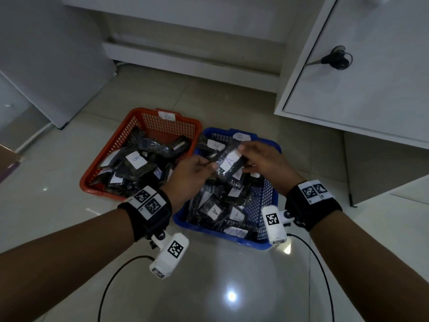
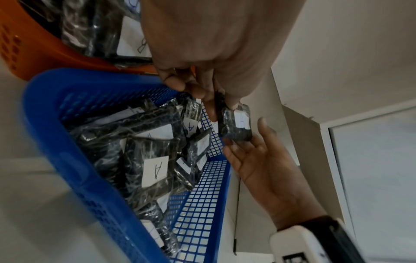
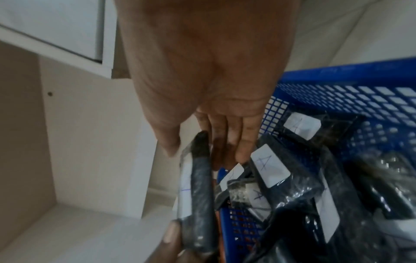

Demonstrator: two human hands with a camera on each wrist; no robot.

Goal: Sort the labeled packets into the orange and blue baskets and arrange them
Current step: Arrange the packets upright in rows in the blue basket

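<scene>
Two baskets on the tiled floor (image 1: 69,182), touching at their inner corners. Orange basket (image 1: 111,147) on the left, tagged B on its far rim, heaped with black packets; I count two B labels clearly facing up, the rest too tangled to count. Open floor to its left and in front; a white panel (image 1: 46,66) stands well off behind it.

My left hand (image 1: 188,177) hangs over the gap between the baskets, thumb and fingers pinching the left end of one black packet (image 1: 228,163) with an A label. In the left wrist view the packet (image 2: 236,124) sits above the blue basket's far side, clear of the pile.

My right hand (image 1: 262,159) is at the packet's right end, fingers mostly straight and spread, thumb at its top edge; I cannot tell if it grips or only touches.

Blue basket (image 1: 267,201) on the right, tagged A, packed with packets; at least four A labels readable. Its right side has a strip of floor, then a white cabinet (image 1: 371,89) overhangs close by. Two cables trail on the floor in front.
</scene>
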